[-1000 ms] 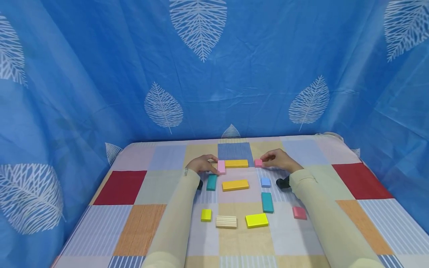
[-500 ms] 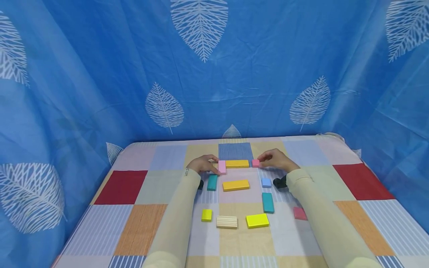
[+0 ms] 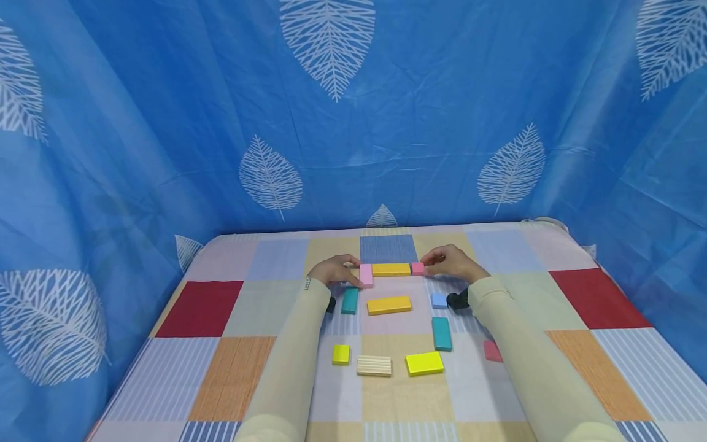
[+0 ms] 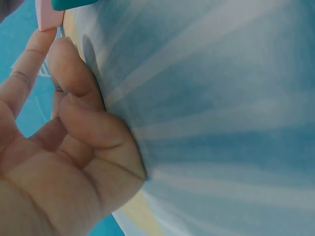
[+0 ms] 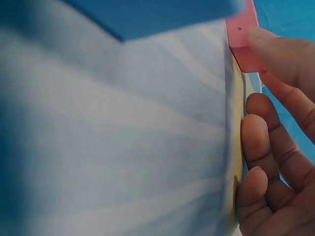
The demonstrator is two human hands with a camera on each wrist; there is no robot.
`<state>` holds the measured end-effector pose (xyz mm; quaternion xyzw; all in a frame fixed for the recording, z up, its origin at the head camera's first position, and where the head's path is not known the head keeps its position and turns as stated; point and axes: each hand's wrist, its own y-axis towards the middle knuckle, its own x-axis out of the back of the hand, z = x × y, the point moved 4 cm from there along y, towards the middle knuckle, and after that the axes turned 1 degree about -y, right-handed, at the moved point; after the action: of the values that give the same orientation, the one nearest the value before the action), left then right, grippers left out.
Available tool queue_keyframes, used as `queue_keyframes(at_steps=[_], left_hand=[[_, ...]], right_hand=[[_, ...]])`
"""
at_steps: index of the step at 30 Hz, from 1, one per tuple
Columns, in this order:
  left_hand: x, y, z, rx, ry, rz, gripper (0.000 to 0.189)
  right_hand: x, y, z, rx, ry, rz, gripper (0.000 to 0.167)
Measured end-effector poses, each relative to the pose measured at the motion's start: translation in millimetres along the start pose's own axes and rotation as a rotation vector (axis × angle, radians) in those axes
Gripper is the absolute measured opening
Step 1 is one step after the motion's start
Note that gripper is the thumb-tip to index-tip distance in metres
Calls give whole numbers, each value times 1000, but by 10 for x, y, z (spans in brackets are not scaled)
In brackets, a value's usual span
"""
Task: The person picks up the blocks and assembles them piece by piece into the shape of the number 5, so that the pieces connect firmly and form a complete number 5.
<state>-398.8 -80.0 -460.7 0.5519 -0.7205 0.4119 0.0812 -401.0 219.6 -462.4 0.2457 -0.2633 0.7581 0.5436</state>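
My left hand (image 3: 334, 270) pinches a light pink rectangular block (image 3: 366, 276) at the far middle of the table; in the left wrist view a fingertip meets the end of that pink block (image 4: 50, 14). Touching its right side is a long orange block (image 3: 391, 270). At the orange block's other end sits a small red-pink square block (image 3: 417, 269). My right hand (image 3: 450, 263) has thumb and index finger on this red-pink block (image 5: 242, 37), the other fingers loosely curled. A teal block (image 3: 350, 301) lies just in front of the left hand.
Nearer lie a second orange block (image 3: 389, 306), a small blue block (image 3: 439, 301), another teal block (image 3: 442, 334), two yellow blocks (image 3: 424, 363), a ridged wooden block (image 3: 374, 366) and a red block (image 3: 493, 351) beside the right sleeve. Blue curtains (image 3: 386, 123) surround the patchwork-covered table.
My right hand has slid the small red-pink block leftward until it meets the end of the orange block. The left hand has stayed in place on the light pink block.
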Motion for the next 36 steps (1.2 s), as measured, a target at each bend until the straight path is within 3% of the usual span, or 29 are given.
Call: queue_keyframes(at_steps=[13,30,36], left_hand=[[4,-45,8,-6,-16,5,58],[-11,43,-10,-29,-30,23,57],[13,9,-9,-26,5,34,56]], right_hand=[[-19,5,14,0,17,8,30],[0,31,26,4,10,11,32],[5,51,22,16,8,22,32]])
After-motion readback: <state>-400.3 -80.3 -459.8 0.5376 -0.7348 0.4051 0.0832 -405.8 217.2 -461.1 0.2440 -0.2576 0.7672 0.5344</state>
